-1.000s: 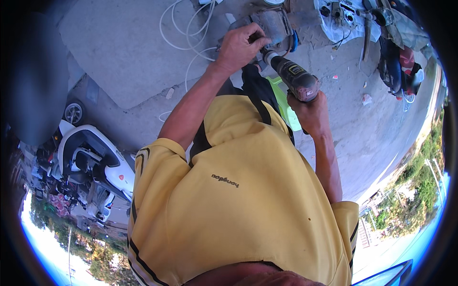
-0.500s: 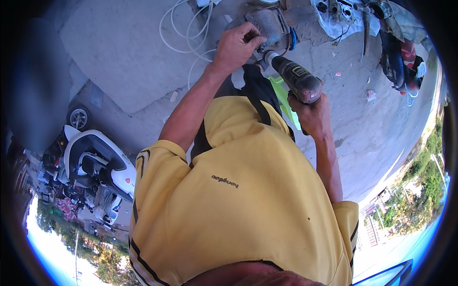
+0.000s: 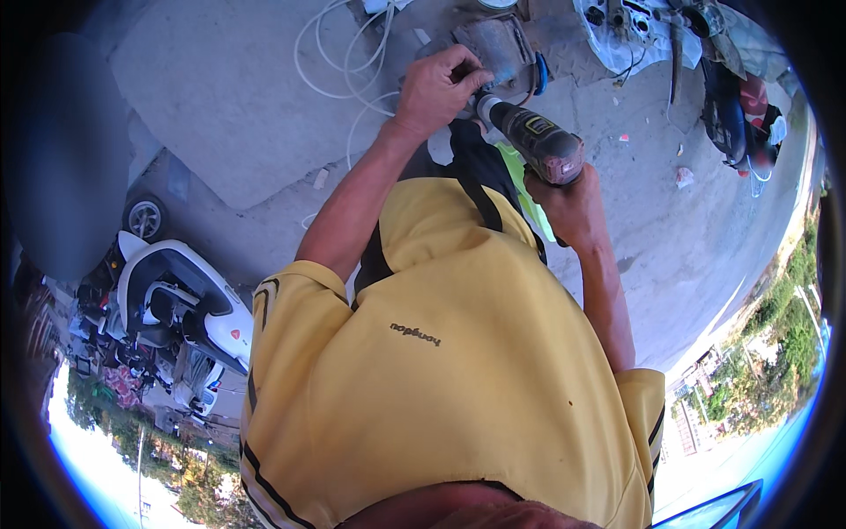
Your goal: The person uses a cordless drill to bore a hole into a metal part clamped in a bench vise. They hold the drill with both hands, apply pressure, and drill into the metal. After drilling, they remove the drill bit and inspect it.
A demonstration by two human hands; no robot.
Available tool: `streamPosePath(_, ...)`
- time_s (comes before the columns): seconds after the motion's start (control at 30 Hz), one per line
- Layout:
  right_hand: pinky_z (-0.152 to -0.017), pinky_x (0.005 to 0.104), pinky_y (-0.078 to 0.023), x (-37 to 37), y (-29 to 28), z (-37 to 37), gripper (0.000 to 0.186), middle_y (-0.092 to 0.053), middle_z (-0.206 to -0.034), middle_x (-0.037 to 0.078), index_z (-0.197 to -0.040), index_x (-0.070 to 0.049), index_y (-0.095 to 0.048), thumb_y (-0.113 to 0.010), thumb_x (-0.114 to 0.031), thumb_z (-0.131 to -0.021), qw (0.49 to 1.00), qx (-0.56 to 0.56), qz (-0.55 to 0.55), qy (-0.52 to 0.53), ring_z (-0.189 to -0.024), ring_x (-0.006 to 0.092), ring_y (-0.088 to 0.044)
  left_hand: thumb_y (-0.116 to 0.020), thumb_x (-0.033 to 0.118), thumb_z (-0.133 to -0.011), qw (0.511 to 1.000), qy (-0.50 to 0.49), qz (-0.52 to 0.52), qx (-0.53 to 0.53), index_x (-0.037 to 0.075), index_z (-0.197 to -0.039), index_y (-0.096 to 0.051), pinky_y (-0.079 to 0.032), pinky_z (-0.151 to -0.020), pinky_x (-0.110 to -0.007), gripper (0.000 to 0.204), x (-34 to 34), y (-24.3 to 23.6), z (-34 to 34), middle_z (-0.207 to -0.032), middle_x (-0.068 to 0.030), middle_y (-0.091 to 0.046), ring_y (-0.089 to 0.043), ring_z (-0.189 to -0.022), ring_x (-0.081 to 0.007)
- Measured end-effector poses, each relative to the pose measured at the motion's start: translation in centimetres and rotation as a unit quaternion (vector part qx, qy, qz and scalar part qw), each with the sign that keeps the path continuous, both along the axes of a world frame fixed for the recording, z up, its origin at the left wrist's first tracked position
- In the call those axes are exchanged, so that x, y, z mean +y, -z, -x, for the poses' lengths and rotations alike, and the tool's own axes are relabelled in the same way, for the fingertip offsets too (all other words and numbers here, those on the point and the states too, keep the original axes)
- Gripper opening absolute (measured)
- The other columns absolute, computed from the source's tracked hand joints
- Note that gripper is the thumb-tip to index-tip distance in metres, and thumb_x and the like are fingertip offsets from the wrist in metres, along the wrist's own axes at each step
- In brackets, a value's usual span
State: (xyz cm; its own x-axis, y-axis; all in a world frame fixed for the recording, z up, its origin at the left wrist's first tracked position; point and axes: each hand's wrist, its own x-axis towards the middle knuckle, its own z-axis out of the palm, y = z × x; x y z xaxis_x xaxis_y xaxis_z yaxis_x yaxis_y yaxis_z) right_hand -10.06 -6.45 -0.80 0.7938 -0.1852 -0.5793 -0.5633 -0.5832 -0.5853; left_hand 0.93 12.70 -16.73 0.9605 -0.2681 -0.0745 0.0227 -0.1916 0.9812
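Observation:
My right hand is wrapped round the grip of a black cordless impact wrench. The tool's silver nose points up and left, close to the fingertips of my left hand. Those fingers are pinched together just in front of a worn grey metal block; whatever they hold is hidden or too small to make out. A blue curved piece sits at the block's right side. Between my legs and the right hand, something bright green shows partly behind the wrench.
A loose white hose coils on the concrete left of the block. Metal parts lie on a plastic sheet at the far right, with a dark bag-like item beyond. A white scooter stands at the left.
The impact wrench and my right hand have shifted slightly left, bringing the tool's nose nearer my left fingertips. My left hand has barely moved.

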Motion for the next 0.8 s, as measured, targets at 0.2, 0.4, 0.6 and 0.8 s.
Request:
streamPosePath(0.2, -0.076, 0.0413, -0.055, -0.2, -0.2, -0.4, 0.027, -0.072, -0.084, 0.017, -0.105, 0.002, -0.071, -0.074, -0.011, -0.081, 0.999, 0.016, 0.013, -0.031, -0.079, 0.0328, -0.066, -0.085, 0.013, -0.092, 1.0, 0.007, -0.012, 0.004, 0.003, -0.099, -0.074, -0.055, -0.068, -0.026, 0.017, 0.0, -0.3, 0.0, -0.083, -0.0018, -0.076, -0.067, -0.073, -0.0061)
streamPosePath(0.4, -0.078, 0.0337, -0.055, 0.2, -0.6, -0.9, 0.031, -0.071, -0.084, 0.008, -0.111, 0.003, -0.073, -0.076, -0.012, -0.084, 0.998, 0.044, 0.027, -0.044, -0.078, 0.0118, -0.06, -0.085, 0.014, -0.093, 1.0, 0.012, 0.0, 0.011, 0.002, -0.099, -0.074, -0.056, -0.07, -0.026, 0.018, 0.0, -0.2, 0.0, -0.084, -0.002, -0.076, -0.067, -0.075, -0.0057)
streamPosePath(0.6, -0.078, 0.0351, -0.055, 1.1, -0.8, -0.9, 0.03, -0.075, -0.086, 0.011, -0.11, 0.002, -0.074, -0.077, -0.013, -0.084, 0.999, 0.022, 0.012, -0.025, -0.079, 0.0128, -0.063, -0.084, 0.013, -0.094, 1.0, 0.018, 0.016, 0.013, 0.002, -0.099, -0.073, -0.056, -0.071, -0.027, 0.016, 0.1, 0.3, 0.0, -0.086, -0.0016, -0.076, -0.068, -0.077, -0.0058)
streamPosePath(0.8, -0.077, 0.0388, -0.056, 0.6, -0.7, -0.7, 0.029, -0.075, -0.086, 0.016, -0.107, 0.002, -0.073, -0.077, -0.012, -0.082, 0.999, 0.034, 0.035, -0.022, -0.079, 0.0233, -0.066, -0.083, 0.012, -0.094, 1.0, 0.023, 0.008, 0.009, 0.002, -0.1, -0.073, -0.056, -0.071, -0.026, 0.015, 0.2, 0.2, -0.1, -0.086, -0.0015, -0.076, -0.067, -0.077, -0.0058)
